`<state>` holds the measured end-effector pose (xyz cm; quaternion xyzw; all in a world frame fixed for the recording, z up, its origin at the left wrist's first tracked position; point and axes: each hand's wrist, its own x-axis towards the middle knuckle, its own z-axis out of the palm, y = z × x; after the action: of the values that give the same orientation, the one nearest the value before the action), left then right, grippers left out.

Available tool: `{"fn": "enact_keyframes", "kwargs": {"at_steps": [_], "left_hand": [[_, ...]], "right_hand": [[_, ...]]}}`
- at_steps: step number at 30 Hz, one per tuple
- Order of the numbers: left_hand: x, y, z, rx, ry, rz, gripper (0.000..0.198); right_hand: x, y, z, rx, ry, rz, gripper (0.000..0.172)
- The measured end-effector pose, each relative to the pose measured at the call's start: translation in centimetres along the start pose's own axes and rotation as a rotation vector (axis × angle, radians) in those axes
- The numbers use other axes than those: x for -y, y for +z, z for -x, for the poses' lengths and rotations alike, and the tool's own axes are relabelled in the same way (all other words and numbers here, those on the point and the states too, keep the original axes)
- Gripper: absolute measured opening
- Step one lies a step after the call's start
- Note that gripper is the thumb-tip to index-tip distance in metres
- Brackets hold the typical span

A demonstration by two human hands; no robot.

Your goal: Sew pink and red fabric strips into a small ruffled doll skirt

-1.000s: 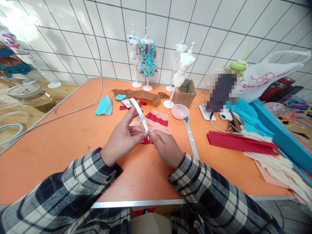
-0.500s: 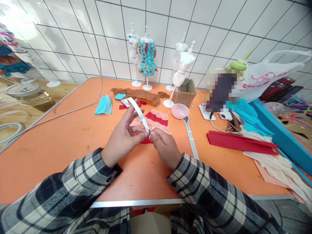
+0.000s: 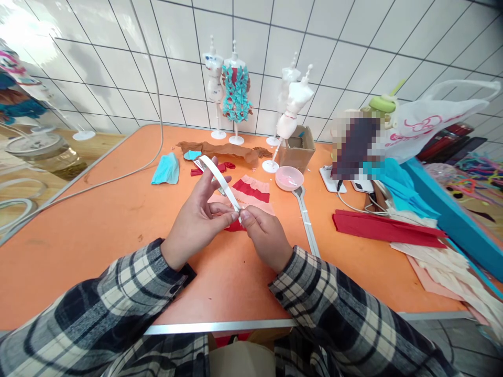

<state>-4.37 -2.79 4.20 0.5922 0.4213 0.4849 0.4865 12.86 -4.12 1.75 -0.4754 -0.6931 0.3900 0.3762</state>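
— White strip (image 3: 219,180), narrow and stiff-looking, was seen held aloft between both hands above the orange table (image 3: 118,220); where exactly was it gripped?

— Its near end was pinched by the thumb and forefinger of the right hand (image 3: 267,238), closed tight on it, while the left hand (image 3: 196,222) was curled loosely around the middle, fingers raised along the strip's length. It was judged to be steadied that way so the end could be worked on at close range.

— And the far end?

— It was left free, curving up and away towards the wall, clear of the table.

— What was laid beneath the hands?

— A piece of red and pink ruffled paper (image 3: 251,191) was spread flat directly under the strip, apparently kept within easy reach. Whether the strip was touching it could not be told.

— And further off?

— Four small mannequins (image 3: 234,89) were stood in a row against the tiled wall, one dressed in turquoise ruffles; a cardboard box (image 3: 298,149) and a pink bowl (image 3: 290,178) were set just beside them. Folded red crepe sheets (image 3: 385,228) were stacked to the right, well apart from the hands, and a turquoise scrap (image 3: 167,170) was left to the left
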Motion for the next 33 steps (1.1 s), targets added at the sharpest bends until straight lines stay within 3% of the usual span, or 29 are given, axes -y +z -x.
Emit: {"fn": "enact_keyframes", "kwargs": {"at_steps": [17, 33], "left_hand": [[-0.28, -0.07, 0.01, -0.027, 0.003, -0.019, 0.118], [-0.09, 0.19, 0.07, 0.024, -0.010, -0.015, 0.120]], "right_hand": [[-0.54, -0.20, -0.26, 0.054, 0.063, -0.031, 0.035], [-0.41, 0.05, -0.14, 0.020, 0.016, -0.012, 0.033]]}}
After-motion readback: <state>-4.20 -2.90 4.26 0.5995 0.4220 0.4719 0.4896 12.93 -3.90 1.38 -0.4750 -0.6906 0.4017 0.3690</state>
